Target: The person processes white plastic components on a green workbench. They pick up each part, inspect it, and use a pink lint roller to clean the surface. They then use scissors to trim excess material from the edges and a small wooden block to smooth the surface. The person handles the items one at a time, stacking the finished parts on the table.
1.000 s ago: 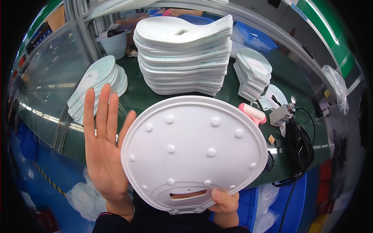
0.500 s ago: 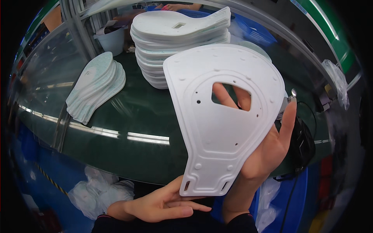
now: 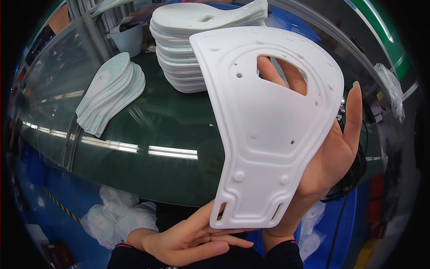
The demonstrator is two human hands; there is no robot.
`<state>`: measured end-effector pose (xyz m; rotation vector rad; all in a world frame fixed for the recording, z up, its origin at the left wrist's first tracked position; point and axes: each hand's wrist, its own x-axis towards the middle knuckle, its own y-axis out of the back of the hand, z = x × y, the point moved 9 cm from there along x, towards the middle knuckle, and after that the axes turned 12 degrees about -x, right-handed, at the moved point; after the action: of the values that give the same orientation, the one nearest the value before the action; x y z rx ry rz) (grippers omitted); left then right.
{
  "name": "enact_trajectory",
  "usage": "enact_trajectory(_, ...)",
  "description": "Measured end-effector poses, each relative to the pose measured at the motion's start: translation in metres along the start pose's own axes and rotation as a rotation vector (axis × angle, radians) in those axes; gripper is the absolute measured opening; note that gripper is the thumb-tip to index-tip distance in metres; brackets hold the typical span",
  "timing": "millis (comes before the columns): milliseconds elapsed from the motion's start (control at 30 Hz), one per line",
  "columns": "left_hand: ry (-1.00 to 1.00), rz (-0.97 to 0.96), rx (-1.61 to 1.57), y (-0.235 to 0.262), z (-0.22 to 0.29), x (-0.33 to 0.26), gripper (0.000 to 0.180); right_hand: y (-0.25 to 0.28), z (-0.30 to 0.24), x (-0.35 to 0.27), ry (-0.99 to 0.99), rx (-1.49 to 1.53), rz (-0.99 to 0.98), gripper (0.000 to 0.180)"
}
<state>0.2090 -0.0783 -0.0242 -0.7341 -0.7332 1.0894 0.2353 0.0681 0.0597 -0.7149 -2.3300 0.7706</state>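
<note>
A white moulded plastic panel [image 3: 268, 134], broad at the top and narrow at the bottom, is held tilted before me. It has a cut-out window, small holes and two slots at its narrow end. My right hand [image 3: 331, 157] supports it from behind; two of its fingers show through the window, and its thumb stands up beside the right edge. At the narrow end, fingers of my left hand [image 3: 188, 237] reach behind the lower left corner, one showing through the slot. The left thumb lies stretched out below the panel, off its surface.
Behind the panel rises a tall stack of similar white panels [image 3: 179, 56]. A smaller fanned pile [image 3: 109, 92] lies left on the dark green table [image 3: 148, 179]. A pale bucket [image 3: 127, 42] stands at the back left. Plastic-wrapped pieces [image 3: 118, 219] sit below the table edge.
The panel has come up and slightly right, its broad end tilting so it looks larger. My right hand has risen with it; my left hand has shifted slightly right, staying at the narrow end.
</note>
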Motion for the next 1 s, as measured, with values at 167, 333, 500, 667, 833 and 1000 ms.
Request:
enact_trajectory(167,-0.512,0.051,0.848,-0.002,0.036,-0.009,0.079,0.004,0.01,0.001,0.008,-0.055,-0.004,0.072)
enact_trajectory(333,-0.772,0.069,1.429,-0.032,0.069,-0.009,0.029,0.001,0.012,-0.009,0.077,0.03,0.111,0.056)
enact_trajectory(500,-0.921,0.168,1.742,-0.037,0.09,-0.026,0.027,0.064,0.041,-0.045,-0.122,-0.077,0.417,0.06)
enact_trajectory(667,-0.868,0.365,1.538,-0.008,0.117,-0.008,0.021,0.076,0.062,-0.083,-0.192,-0.352,0.446,0.065)
enact_trajectory(833,-0.719,0.164,1.185,0.006,0.102,0.01,0.016,0.089,0.087,-0.107,-0.193,-0.239,0.517,0.072)
enact_trajectory(1000,-0.774,0.123,1.42,-0.011,0.092,0.007,0.008,0.081,0.067,-0.095,-0.018,-0.389,0.4,0.069)
